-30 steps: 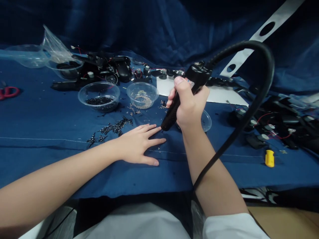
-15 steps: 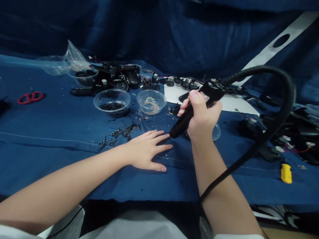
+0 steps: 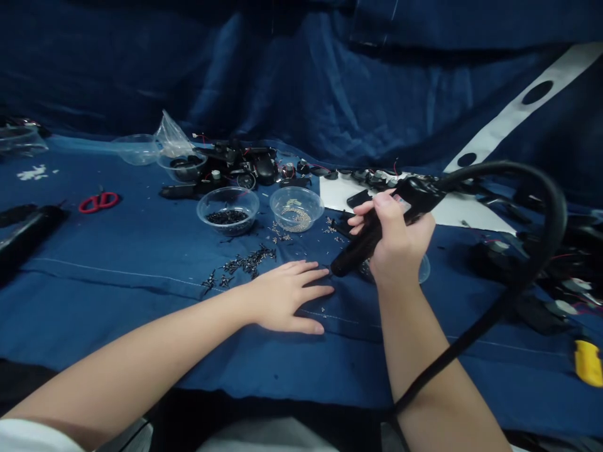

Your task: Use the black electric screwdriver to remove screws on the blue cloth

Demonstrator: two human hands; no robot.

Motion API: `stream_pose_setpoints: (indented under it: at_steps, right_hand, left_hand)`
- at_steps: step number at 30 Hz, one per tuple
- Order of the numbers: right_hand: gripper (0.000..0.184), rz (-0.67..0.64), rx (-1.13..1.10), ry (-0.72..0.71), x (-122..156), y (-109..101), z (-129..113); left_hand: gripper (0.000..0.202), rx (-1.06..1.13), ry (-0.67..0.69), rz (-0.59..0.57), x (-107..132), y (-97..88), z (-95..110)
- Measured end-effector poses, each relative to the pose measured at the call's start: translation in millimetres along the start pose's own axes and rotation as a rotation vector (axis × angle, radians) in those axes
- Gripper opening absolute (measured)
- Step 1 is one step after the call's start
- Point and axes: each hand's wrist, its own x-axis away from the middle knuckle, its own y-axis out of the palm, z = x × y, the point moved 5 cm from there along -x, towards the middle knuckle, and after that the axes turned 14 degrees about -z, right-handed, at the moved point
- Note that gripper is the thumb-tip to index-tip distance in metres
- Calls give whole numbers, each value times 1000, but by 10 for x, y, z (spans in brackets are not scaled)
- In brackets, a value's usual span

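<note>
My left hand lies flat on the blue cloth, its fingers spread and holding nothing. My right hand is wrapped around a black electric screwdriver that tilts down to the left. Its nose is close to the fingertips of my left hand, and I cannot make out a bit. From its upper end a thick black cord loops down over my right forearm. Loose black screws are scattered beyond my left hand. Past them stand a clear bowl of black screws and a clear bowl of small silver screws.
Another clear bowl is partly hidden behind my right hand. Red-handled scissors lie at left. Black plastic parts with wires are piled at the back, beside a white sheet. A yellow-handled tool lies at far right.
The camera view has shifted, so the table items at left and centre appear lower and further right. My hands keep nearly the same pose, with the screwdriver still in my right hand.
</note>
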Motion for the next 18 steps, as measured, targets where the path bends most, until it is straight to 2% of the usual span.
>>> stream_pose_setpoints:
  at_steps: [5,10,14,18]
  right_hand:
    - [28,-30,34,-3,21,35,16]
    - [24,-92,30,-50,32,74,60]
    - [22,-123,-4,-75,3,61,95]
    - [25,-194,-32,-81,-6,100,136]
  left_hand:
    - [78,-5,-6,-4,9,-24,5]
    - [52,-27,-2,96,96,-202,-69]
    - [35,-93,-121,187,186,-355,-246]
    - [31,-157,-236,205,196,-369,-351]
